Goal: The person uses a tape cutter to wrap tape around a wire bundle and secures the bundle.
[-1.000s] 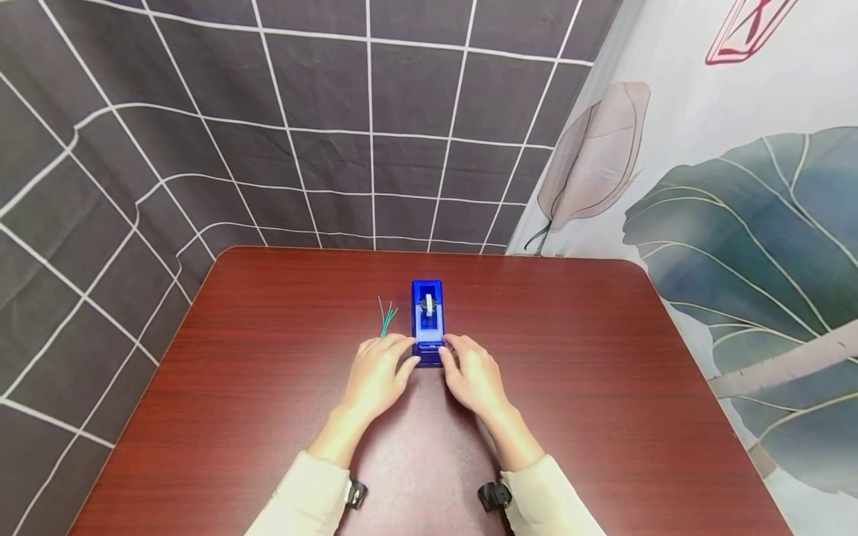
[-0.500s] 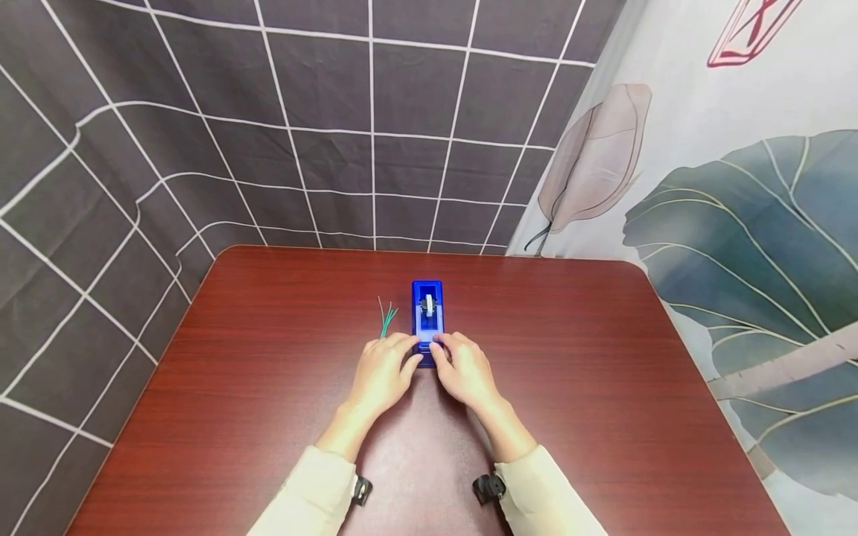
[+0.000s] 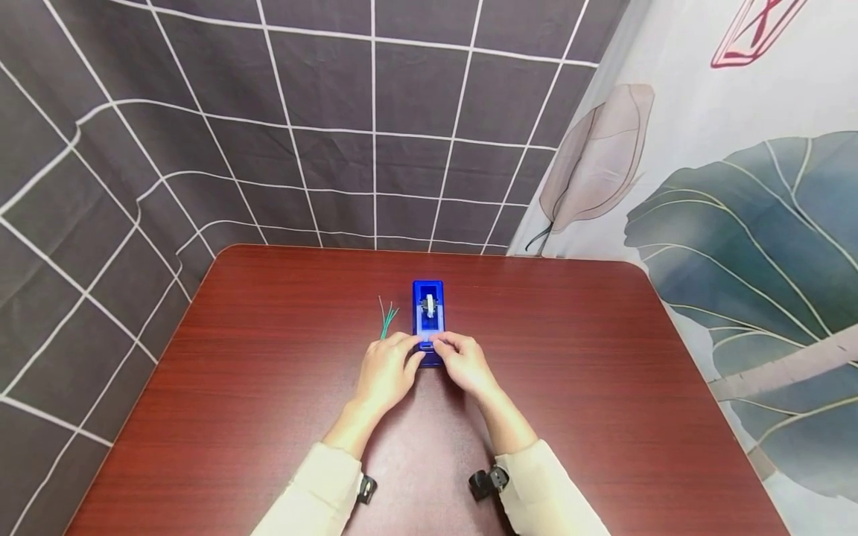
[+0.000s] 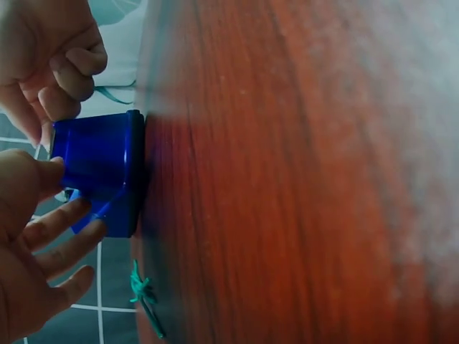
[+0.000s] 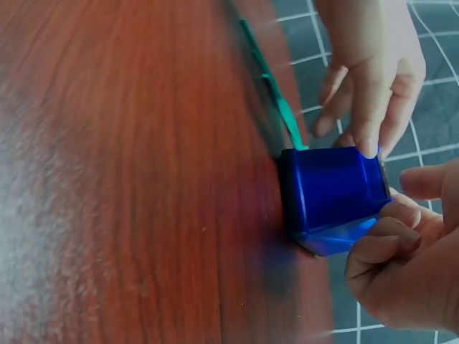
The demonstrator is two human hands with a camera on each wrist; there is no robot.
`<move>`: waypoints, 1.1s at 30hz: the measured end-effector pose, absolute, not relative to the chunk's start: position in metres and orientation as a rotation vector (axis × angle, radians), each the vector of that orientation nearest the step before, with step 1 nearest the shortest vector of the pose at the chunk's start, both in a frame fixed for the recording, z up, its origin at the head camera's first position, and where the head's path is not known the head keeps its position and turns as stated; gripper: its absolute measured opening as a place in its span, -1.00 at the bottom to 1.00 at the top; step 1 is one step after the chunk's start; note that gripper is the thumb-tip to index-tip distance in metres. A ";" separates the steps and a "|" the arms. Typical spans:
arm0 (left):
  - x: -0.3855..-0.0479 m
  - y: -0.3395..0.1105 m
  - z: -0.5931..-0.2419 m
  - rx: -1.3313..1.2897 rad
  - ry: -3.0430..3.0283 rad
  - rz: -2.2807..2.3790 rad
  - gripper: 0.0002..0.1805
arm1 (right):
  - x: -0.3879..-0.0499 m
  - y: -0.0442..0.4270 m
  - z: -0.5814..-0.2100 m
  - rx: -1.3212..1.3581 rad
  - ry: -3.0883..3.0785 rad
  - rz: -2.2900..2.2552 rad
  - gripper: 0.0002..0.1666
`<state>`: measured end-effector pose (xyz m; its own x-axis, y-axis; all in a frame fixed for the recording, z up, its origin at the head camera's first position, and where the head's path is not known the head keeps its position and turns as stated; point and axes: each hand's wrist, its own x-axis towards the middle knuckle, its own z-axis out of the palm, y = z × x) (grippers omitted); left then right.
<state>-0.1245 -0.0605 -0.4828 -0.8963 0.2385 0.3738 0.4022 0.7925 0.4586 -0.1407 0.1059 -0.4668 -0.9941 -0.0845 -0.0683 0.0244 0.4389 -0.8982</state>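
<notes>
A blue tape dispenser [image 3: 429, 331] stands on the table with a small white roll of tape [image 3: 430, 304] in its well. My left hand [image 3: 386, 372] steadies its near left corner. In the left wrist view, the left thumb [image 4: 49, 172] touches the upper edge while the other fingers spread along the side. My right hand [image 3: 467, 365] is at the cutter end, its thumb and forefinger close together at the top edge. Its remaining fingers are curled, as the right wrist view shows. Whether tape lies between those two fingertips cannot be made out.
Thin green ties [image 3: 388, 320] lie on the table just left of the dispenser, beyond the left hand. The reddish-brown wooden table [image 3: 570, 357] ends at a dark checked curtain [image 3: 322, 134] behind and a leaf-print curtain [image 3: 737, 223] at right.
My right hand has moved left from the dispenser's side, its thumb and forefinger now over the cutter end. The left hand has shifted slightly right against the dispenser, which stays in place.
</notes>
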 end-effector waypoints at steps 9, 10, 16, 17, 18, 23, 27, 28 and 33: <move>-0.123 -0.060 -0.483 -0.481 -2.655 -0.789 -0.70 | -0.142 0.104 -0.470 0.107 2.185 -1.979 -0.68; -0.123 -0.060 -0.483 -0.480 -2.654 -0.789 -0.70 | -0.142 0.103 -0.471 0.124 2.183 -1.994 -0.68; -0.123 -0.058 -0.484 -0.481 -2.656 -0.771 -0.71 | -0.145 0.096 -0.473 0.303 2.235 -2.029 -0.73; -0.124 -0.057 -0.484 -0.482 -2.657 -0.763 -0.71 | -0.146 0.096 -0.474 0.335 2.222 -2.044 -0.74; -0.124 -0.057 -0.484 -0.482 -2.658 -0.760 -0.72 | -0.146 0.096 -0.474 0.368 2.184 -2.067 -0.73; -0.125 -0.055 -0.483 -0.458 -2.685 -0.739 -0.71 | -0.148 0.095 -0.469 0.401 2.085 -2.163 -0.69; -0.124 -0.054 -0.483 -0.413 -2.715 -0.725 -0.71 | -0.147 0.094 -0.469 0.386 2.129 -2.139 -0.69; -0.124 -0.054 -0.483 -0.403 -2.720 -0.726 -0.71 | -0.147 0.093 -0.470 0.389 2.141 -2.128 -0.70; -0.123 -0.054 -0.484 -0.379 -2.734 -0.726 -0.71 | -0.144 0.092 -0.474 0.418 2.190 -2.097 -0.72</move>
<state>-0.1228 -0.0540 -0.4841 -0.9245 0.1767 0.3378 0.3211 0.8386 0.4400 -0.1443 0.0922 -0.4741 -0.9595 0.1397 -0.2446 0.2504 0.0253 -0.9678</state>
